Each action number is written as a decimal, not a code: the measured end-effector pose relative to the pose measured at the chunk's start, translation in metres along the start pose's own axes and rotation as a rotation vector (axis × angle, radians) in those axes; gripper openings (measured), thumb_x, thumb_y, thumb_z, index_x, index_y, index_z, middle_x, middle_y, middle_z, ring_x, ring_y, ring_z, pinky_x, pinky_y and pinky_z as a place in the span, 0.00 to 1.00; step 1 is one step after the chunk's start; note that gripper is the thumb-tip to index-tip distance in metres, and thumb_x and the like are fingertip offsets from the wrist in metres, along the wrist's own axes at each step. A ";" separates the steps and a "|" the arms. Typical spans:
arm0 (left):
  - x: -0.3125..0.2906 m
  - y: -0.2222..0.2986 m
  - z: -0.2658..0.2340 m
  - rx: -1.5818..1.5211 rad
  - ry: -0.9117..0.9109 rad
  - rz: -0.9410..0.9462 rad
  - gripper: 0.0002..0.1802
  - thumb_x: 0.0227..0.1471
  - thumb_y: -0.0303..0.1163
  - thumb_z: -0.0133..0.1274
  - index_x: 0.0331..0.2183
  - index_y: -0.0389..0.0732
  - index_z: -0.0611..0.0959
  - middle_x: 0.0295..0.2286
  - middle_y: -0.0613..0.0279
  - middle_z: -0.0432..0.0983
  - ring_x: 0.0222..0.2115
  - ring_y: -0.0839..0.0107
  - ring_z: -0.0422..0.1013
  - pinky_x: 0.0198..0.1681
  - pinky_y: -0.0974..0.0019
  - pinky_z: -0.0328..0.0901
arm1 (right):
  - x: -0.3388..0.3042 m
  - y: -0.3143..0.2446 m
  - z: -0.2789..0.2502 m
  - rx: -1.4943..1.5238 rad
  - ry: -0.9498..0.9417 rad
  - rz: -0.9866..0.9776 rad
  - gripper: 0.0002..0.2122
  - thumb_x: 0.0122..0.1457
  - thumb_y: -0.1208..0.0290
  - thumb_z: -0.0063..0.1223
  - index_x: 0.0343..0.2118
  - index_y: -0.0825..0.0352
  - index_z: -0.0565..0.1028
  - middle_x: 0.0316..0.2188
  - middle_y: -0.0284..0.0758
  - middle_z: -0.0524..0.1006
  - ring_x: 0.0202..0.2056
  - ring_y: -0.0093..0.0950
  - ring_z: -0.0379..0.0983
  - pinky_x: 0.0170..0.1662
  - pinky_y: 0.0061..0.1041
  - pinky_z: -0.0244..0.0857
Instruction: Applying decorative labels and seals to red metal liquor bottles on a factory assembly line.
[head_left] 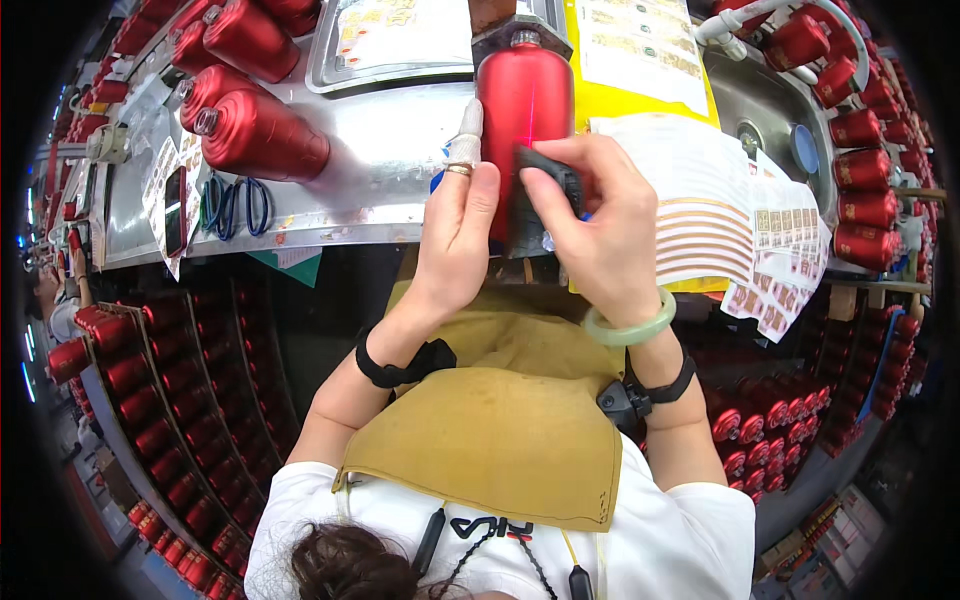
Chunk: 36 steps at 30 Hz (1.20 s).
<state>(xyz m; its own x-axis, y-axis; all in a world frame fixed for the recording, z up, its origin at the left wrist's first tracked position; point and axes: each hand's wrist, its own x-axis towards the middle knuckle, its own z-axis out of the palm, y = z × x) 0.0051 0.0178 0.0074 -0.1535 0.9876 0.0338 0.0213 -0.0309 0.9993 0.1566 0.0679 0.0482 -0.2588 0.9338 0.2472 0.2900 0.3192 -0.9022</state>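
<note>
A shiny red bottle (526, 95) with a metallic neck lies in front of me, its neck pointing away. My left hand (455, 235) holds it along its left side, index finger stretched toward the neck and thumb near its lower part. White wrapping covers that finger, with a ring below. My right hand (610, 205) is closed on a dark, cloth-like pad (556, 180), pressed against the bottle's lower right side. The pad's lower part is blurred, and its exact kind is unclear. The bottle's lower end is partly hidden by the hands and pad.
Several red bottles (265, 135) lie on the metal table (370, 190) at left, near blue-handled scissors (250, 205) and a phone (176, 210). Sticker sheets (700, 190) spread at right beside a metal sink (770, 100). A metal tray (320, 70) stands behind. Bottle racks (170, 400) flank me.
</note>
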 end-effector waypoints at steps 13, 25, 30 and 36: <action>0.000 0.012 -0.016 0.360 -0.079 0.218 0.45 0.59 0.41 0.60 0.66 0.26 0.59 0.55 0.39 0.72 0.59 0.50 0.67 0.65 0.54 0.57 | 0.007 0.024 -0.051 0.293 0.027 0.120 0.09 0.70 0.74 0.49 0.49 0.69 0.76 0.34 0.24 0.72 0.34 0.14 0.65 0.38 0.15 0.59; 0.000 -0.003 0.003 -0.047 0.043 0.072 0.43 0.60 0.34 0.60 0.67 0.28 0.58 0.55 0.46 0.71 0.55 0.64 0.70 0.59 0.61 0.64 | -0.013 0.038 -0.005 0.278 -0.110 0.341 0.34 0.56 0.63 0.70 0.62 0.70 0.66 0.28 0.23 0.63 0.29 0.15 0.57 0.31 0.16 0.54; 0.000 -0.003 0.006 -0.074 0.070 0.055 0.41 0.60 0.34 0.60 0.66 0.28 0.59 0.54 0.47 0.72 0.53 0.64 0.71 0.59 0.61 0.65 | -0.014 0.037 -0.005 0.272 -0.110 0.373 0.33 0.57 0.62 0.70 0.61 0.71 0.68 0.27 0.23 0.63 0.28 0.15 0.57 0.31 0.16 0.54; 0.001 -0.002 0.008 -0.072 0.092 0.074 0.41 0.61 0.34 0.59 0.66 0.28 0.60 0.53 0.47 0.73 0.52 0.65 0.72 0.58 0.62 0.65 | -0.014 0.035 -0.003 0.237 -0.105 0.370 0.32 0.58 0.61 0.69 0.61 0.71 0.68 0.26 0.23 0.63 0.28 0.15 0.58 0.31 0.17 0.55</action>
<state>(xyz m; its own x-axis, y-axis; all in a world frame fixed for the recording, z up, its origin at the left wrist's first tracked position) 0.0131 0.0199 0.0053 -0.2443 0.9639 0.1057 -0.0349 -0.1177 0.9924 0.1734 0.0669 0.0141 -0.2733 0.9527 -0.1332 0.1646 -0.0901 -0.9822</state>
